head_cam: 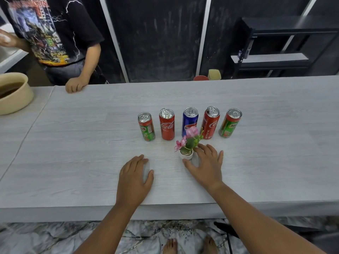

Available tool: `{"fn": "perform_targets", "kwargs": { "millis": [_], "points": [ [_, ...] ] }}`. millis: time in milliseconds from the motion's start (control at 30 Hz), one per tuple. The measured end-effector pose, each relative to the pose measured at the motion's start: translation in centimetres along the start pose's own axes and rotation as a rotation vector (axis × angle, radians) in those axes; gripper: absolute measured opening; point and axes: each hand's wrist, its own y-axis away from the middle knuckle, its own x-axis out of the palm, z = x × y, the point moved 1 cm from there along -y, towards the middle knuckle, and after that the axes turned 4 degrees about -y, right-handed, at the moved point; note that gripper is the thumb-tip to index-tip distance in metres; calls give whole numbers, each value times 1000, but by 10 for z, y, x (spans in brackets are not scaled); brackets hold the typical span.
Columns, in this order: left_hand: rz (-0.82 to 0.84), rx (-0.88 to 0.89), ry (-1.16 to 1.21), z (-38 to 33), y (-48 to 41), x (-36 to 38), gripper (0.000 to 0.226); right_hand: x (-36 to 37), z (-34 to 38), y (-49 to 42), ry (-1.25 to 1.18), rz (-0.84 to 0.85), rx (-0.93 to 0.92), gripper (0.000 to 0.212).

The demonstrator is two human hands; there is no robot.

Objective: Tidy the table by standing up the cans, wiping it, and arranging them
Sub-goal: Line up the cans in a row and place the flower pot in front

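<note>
Danger: my spread, empty right hand (206, 166) beside small white flower pot (186, 155) can tip it into 5 upright metal cans (190, 120); left hand (134, 178) lies flat.

Beyond the right hand (205, 167), pink flowers (191, 132) hide the lower label of the blue can (189, 119). Far left of the left hand (134, 178), the view's edge cuts off the beige bowl (16, 99).

Setting: probably an indoor workroom or studio, judging by long grey wood-grain table (73, 143), black metal shelving rack (275, 59), dark metal-framed wall panels (161, 33), marble-pattern floor (55, 237).
</note>
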Motion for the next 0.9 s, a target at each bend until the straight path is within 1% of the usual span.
{"fn": "perform_targets", "kwargs": {
  "millis": [100, 267, 433, 767, 900],
  "points": [
    [0, 2, 4, 0, 0, 0, 48, -2, 0, 1, 10, 27, -13, 67],
    [12, -11, 8, -1, 1, -1, 50, -4, 1, 1, -30, 11, 5, 80],
    [20, -14, 10, -2, 1, -2, 51, -3, 1, 1, -31, -11, -8, 72],
    [31, -8, -6, -1, 1, -1, 50, -4, 2, 3, -29, 1, -14, 70],
    [32, -14, -8, 0, 1, 0, 50, -6, 3, 4, -40, -3, -17, 66]
  ]
}}
